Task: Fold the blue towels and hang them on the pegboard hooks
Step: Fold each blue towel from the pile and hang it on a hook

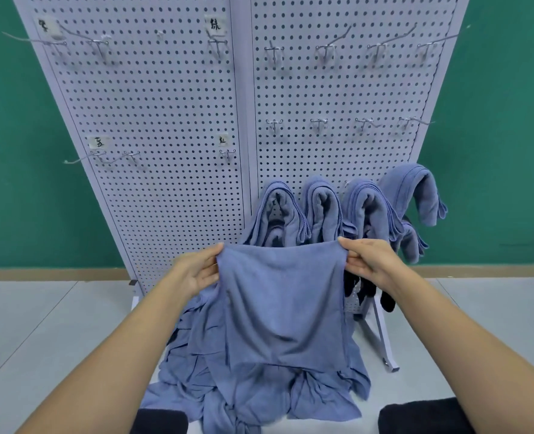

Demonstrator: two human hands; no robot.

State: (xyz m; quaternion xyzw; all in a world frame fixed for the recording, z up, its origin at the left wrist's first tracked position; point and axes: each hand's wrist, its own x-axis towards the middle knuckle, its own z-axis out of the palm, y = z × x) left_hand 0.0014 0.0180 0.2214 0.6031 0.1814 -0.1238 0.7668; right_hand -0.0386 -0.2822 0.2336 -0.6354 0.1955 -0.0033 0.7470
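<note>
I hold a blue towel (pixel 281 302) spread flat in front of me by its two top corners. My left hand (pixel 198 270) pinches the left corner, and my right hand (pixel 369 261) pinches the right one. Under it a heap of loose blue towels (pixel 228 389) lies on the floor. Several folded blue towels (pixel 322 208) hang side by side on the lowest hooks of the white pegboard (pixel 165 120), just behind the held towel.
Bare metal hooks (pixel 319 123) run in rows across the upper pegboard, some with paper labels (pixel 98 142). A dark item (pixel 387 300) hangs low at the right. The pegboard's foot (pixel 387 355) juts out on the pale floor. Behind is a green wall.
</note>
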